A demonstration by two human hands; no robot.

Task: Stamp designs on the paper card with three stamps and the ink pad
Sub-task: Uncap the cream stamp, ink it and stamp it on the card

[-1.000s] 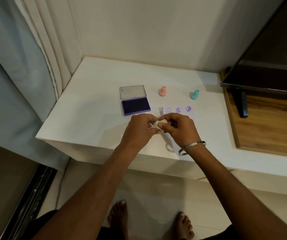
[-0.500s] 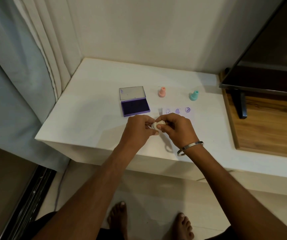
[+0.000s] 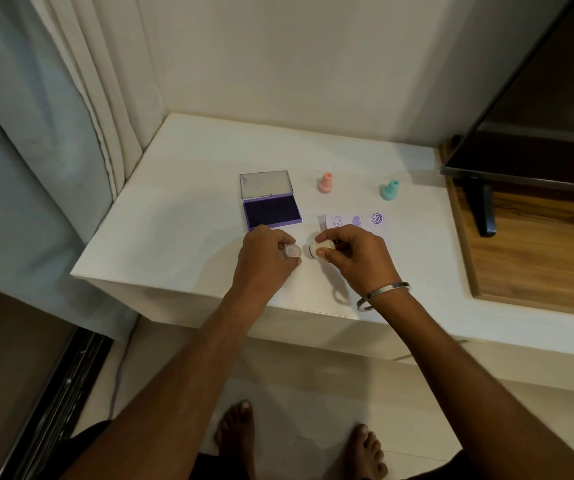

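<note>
My right hand (image 3: 358, 259) grips a cream stamp (image 3: 320, 250) lying sideways, its inked face turned left. My left hand (image 3: 265, 259) holds the stamp's small round cap (image 3: 293, 252), a short gap apart from the stamp. Just behind my right hand lies the paper card (image 3: 358, 221), bearing three purple prints. The purple ink pad (image 3: 271, 210) sits open at the left of the card, lid tilted back. A pink stamp (image 3: 325, 182) and a teal stamp (image 3: 390, 189) stand upright behind the card.
All this rests on a white table (image 3: 181, 216) whose front edge is close under my wrists. A curtain (image 3: 71, 109) hangs at the left. A dark TV screen (image 3: 535, 116) on a wooden shelf (image 3: 535, 258) stands at the right.
My hands were pressed together around the cream stamp; now they have drawn apart, the cap in the left and the stamp in the right.
</note>
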